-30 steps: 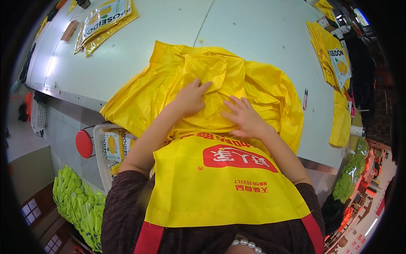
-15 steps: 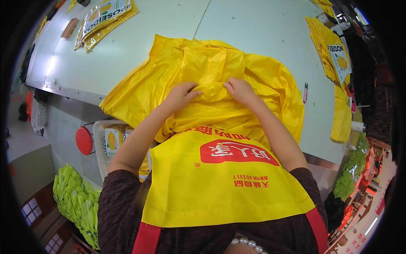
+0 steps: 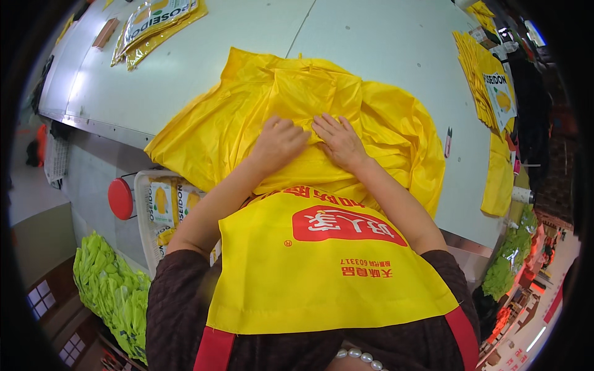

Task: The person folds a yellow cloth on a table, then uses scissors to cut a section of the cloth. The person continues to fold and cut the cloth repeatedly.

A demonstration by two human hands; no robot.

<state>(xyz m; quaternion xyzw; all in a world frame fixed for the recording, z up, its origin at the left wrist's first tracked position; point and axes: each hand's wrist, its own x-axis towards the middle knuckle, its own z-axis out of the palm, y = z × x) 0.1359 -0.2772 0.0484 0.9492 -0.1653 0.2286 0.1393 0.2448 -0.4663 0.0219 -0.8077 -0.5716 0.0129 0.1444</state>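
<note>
A thin, shiny yellow garment, by its look a raincoat (image 3: 396, 133), lies bunched and creased on the table before me. My left hand (image 3: 279, 145) rests on its middle with the fingers curled in against the cloth. The fingertips are partly hidden under that hand. Close beside it, my right hand (image 3: 340, 142) lies flat on the cloth, fingers stretched out and pointing away from me. A squarish layer of the raincoat spreads just beyond both hands. The near part of the cloth meets my yellow apron (image 3: 334, 297).
The pale table (image 3: 371, 43) carries yellow packages (image 3: 158, 31) at far left and a stack of them (image 3: 486, 86) at right. A small snipper-like tool (image 3: 448, 142) lies right. Beside my left arm are a white basket (image 3: 143, 216), a red stool (image 3: 120, 199) and green bundles (image 3: 114, 290).
My right hand has gone from pinching a fold to lying flat on the raincoat. My left hand has turned and moved slightly right, its fingers curled. The fold between them has been pressed down.
</note>
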